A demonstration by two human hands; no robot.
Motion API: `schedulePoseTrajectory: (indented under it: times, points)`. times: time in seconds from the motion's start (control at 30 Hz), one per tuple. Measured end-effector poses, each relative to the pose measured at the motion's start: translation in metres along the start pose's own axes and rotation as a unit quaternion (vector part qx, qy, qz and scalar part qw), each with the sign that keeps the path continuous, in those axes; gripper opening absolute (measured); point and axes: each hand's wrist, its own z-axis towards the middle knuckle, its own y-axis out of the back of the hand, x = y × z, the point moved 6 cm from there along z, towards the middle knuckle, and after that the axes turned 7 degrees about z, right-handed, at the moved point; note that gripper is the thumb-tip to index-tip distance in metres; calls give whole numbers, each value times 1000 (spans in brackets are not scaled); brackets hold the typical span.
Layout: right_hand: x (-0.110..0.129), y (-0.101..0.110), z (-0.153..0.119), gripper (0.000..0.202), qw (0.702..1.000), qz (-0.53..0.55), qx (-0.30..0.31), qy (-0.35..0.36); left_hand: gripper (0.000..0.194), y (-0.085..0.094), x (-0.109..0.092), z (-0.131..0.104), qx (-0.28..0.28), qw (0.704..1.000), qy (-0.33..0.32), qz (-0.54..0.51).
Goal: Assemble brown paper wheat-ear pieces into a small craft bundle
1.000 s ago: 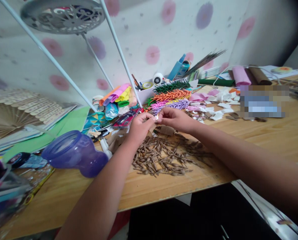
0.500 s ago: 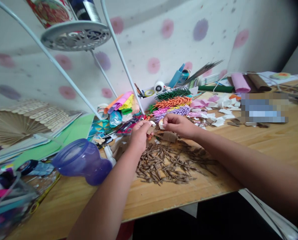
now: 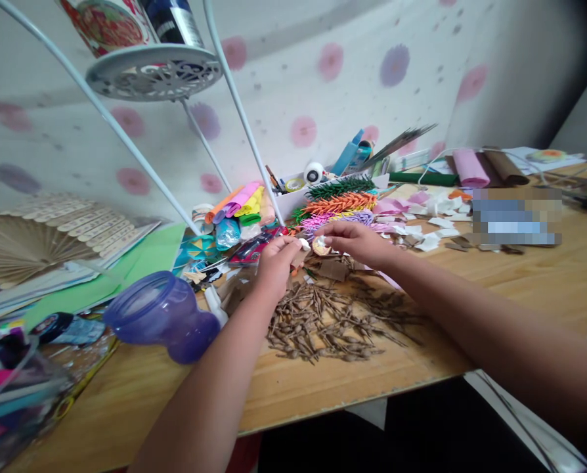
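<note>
My left hand (image 3: 275, 263) pinches a small brown paper piece (image 3: 299, 257) with a bit of white at its top. Just to its right, my right hand (image 3: 350, 242) has its fingers closed over a small round pale item (image 3: 322, 246) with white in it; whether the fingertips grip it or only touch it is unclear. Many twisted brown paper pieces (image 3: 323, 325) lie in a heap below both hands. A flat brown scrap (image 3: 333, 269) rests beneath my right hand. Behind the hands are fringed strips in green, orange (image 3: 341, 202) and purple.
A purple vase-shaped container (image 3: 163, 315) lies left of my left forearm. Farther left are a wooden fan (image 3: 42, 246) and a bin of supplies. A white wire stand (image 3: 155, 72) rises at the upper left. White scraps (image 3: 434, 240) and paper rolls (image 3: 471, 169) lie on the right.
The fingers of my right hand have lifted and shifted slightly, showing more of the round pale item. The brown paper in my left hand has tilted a little. The view has moved slightly.
</note>
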Motion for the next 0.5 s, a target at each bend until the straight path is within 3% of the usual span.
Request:
schedulePoseTrajectory:
  times: [0.27, 0.4, 0.5]
  points:
    - [-3, -5, -1, 13, 1000, 13, 22, -6, 14, 4, 4, 2, -20, 999, -7, 30]
    - [-4, 0, 1, 20, 999, 30, 6, 17, 15, 13, 11, 6, -63, 993, 14, 96]
    - [-4, 3, 2, 20, 999, 9, -5, 39, 26, 15, 15, 6, -60, 987, 28, 150]
